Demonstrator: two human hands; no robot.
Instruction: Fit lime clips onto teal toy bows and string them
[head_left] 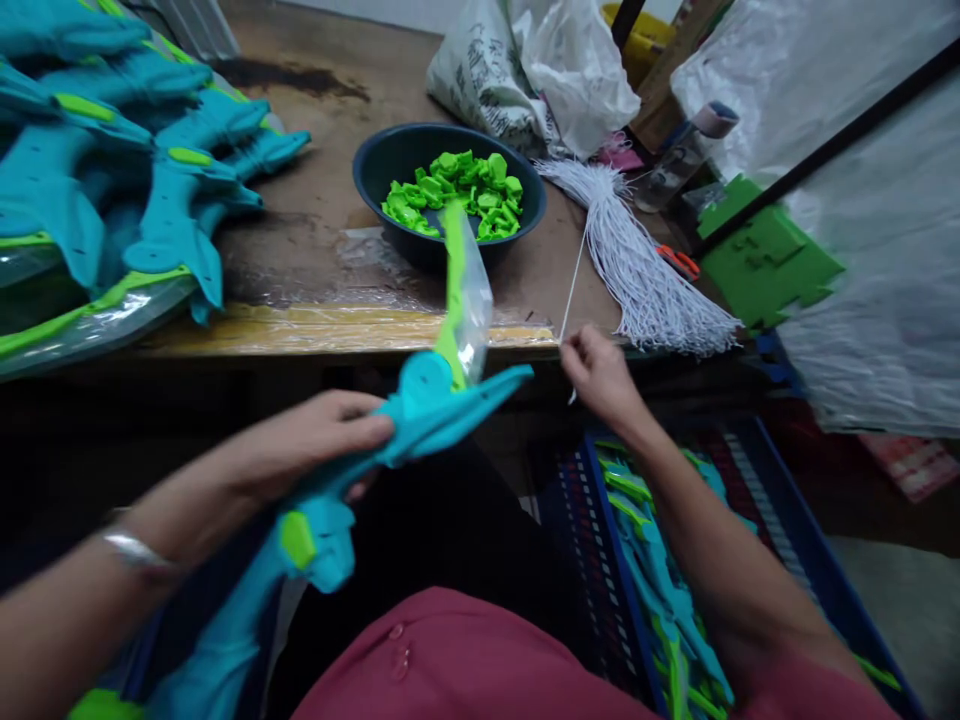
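Just below the dark bowl [409,245], at the near edge of a worn brown table [300,230], a person in a pink shirt [450,660] grips a long teal piece [442,410] in the left hand [330,440], thumb on top and fingers curled beneath. From the piece a green strip [454,270], edged with clear plastic [474,320], rises in front of the bowl; whether the two touch cannot be told. A silver bracelet [135,550] circles the left wrist.

Below and right of the bowl, the right hand [600,375] pinches a white string [574,280] between thumb and bent fingers, the line running taut toward the top of a bundle of white strings [645,260] fanned out to the bowl's right.

Small bright green parts [450,175] sit inside the bowl. To its left, more teal pieces [75,190] lie heaped. Behind it slump a printed sack [480,80] and a white plastic bag [577,70]. Farther right of it, past the bundle, stand a clear bottle [682,165] and a green board [772,250]. Well below and right of the bowl, a blue crate [817,560] holds teal and green items [660,560].
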